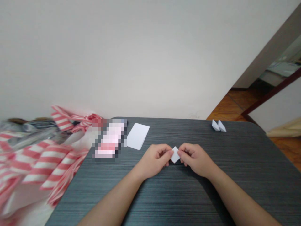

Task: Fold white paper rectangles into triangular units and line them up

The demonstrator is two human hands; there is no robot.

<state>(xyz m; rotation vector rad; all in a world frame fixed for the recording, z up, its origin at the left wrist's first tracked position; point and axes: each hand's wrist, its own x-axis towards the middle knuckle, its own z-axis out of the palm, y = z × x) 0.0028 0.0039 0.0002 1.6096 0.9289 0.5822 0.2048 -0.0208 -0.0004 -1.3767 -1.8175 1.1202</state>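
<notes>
One folded white paper (175, 155), pinched at opposite sides by thumb and fingers of my left hand (155, 160) and right hand (197, 159), around the middle of the dark table (150, 201). Light, even pressure should keep creases true, I judge. Beyond my left: white sheets (138, 136), a pixelated flat thing (110, 139), striped cloth (48, 157). Far right: pointed paper shape (215, 126). None obstructs me.
</notes>
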